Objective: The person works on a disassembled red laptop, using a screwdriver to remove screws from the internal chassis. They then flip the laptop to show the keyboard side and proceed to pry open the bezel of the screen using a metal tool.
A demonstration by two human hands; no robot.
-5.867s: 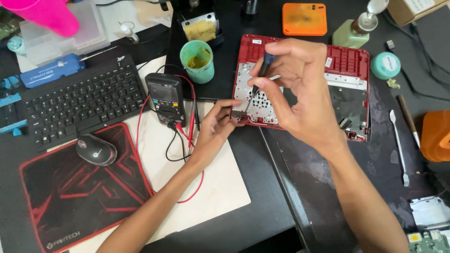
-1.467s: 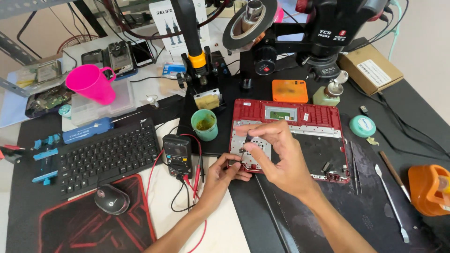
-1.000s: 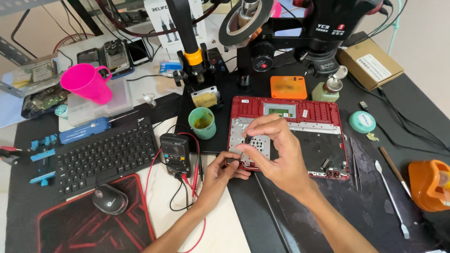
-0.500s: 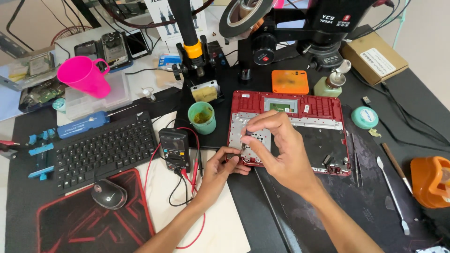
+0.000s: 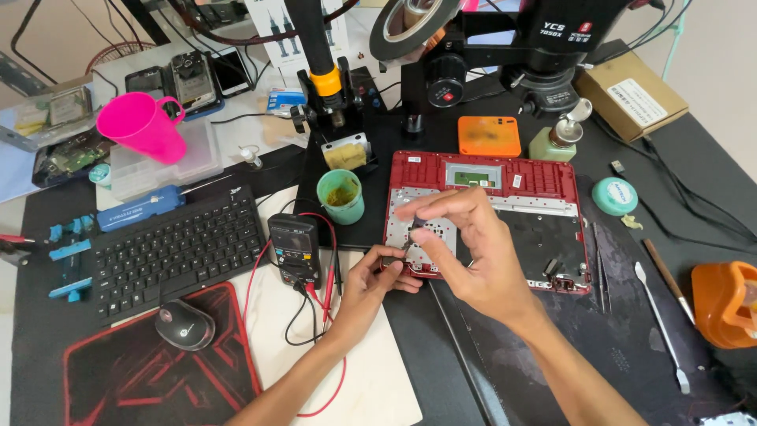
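An opened red laptop case (image 5: 552, 183) lies on the dark mat in the middle, its metal inner frame showing. My right hand (image 5: 473, 252) hovers over the case's left half and pinches a thin dark tool between thumb and fingers, its tip pointing down at the frame. My left hand (image 5: 372, 285) rests at the case's lower left corner, fingers closed on a small dark part at the edge. A black multimeter (image 5: 292, 248) with red and black leads lies just left of my left hand.
A green cup (image 5: 341, 196) stands behind the multimeter. A black keyboard (image 5: 177, 251), mouse (image 5: 184, 324) and pink cup (image 5: 143, 126) sit at left. A microscope stand (image 5: 505, 47) rises at the back. Tweezers, a metal spudger (image 5: 661, 323) and an orange container (image 5: 725, 304) lie at right.
The view has tilted and drawn back slightly. Both hands stay at the case's lower left; my right hand has lifted a little with the thin tool.
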